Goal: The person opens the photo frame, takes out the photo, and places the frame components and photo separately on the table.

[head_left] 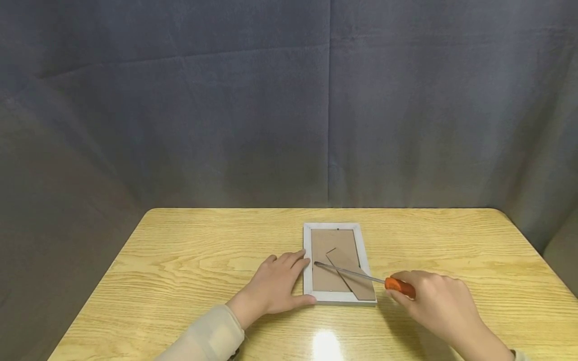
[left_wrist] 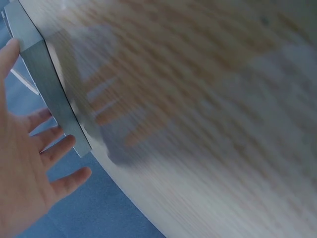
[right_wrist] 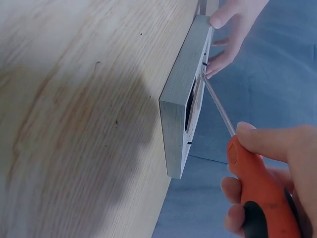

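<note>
A picture frame [head_left: 308,281] with a pale grey border lies face down on the table. Its brown backing board [head_left: 324,238] shows, with a brown stand flap [head_left: 354,276] set slantwise over the lower right part. My left hand [head_left: 279,287] rests against the frame's left side, fingers spread and the thumb at the near left corner. In my right hand [head_left: 444,303] I grip a screwdriver [right_wrist: 265,191] by its orange and black handle. Its metal shaft crosses above the flap, and the tip is at the left inner edge of the backing, by the border.
The frame sits on a light wood-grain table [head_left: 194,245] with rounded far corners. Behind and around the table hangs a dark grey-blue curtain [head_left: 253,125]. A bright light reflection shows on the tabletop near the front.
</note>
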### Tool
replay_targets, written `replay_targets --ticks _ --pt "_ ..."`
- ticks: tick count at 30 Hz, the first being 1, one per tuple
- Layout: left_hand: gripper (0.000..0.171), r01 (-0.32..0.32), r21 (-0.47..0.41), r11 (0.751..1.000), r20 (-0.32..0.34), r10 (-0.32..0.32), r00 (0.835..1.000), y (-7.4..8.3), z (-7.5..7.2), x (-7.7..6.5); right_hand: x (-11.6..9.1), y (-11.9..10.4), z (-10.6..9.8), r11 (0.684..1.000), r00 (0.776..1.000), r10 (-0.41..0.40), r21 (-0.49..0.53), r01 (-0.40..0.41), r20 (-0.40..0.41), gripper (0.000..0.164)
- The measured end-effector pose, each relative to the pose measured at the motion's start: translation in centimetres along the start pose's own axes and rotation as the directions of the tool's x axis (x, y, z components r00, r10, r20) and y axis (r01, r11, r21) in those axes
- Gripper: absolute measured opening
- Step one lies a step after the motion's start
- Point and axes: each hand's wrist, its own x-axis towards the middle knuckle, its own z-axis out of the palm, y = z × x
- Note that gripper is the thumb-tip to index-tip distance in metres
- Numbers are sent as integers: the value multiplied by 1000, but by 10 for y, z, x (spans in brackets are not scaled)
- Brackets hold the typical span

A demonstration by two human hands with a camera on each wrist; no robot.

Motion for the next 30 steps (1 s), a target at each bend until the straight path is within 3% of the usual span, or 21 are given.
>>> replay_targets --ticks 4,21,30 --pt "90 4 -4 1000 5 -4 1000 0 -1 0 0 -1 -2 1000 1000 -3 -20 4 27 24" --pt "91 12 -44 999 9 -11 1000 0 3 -1 -2 -2 -4 997 997 -72 -33 72 0 21" --pt "90 8 -35 999 -5 -8 1000 0 4 -1 7 -1 -9 978 979 -197 -75 192 -61 18"
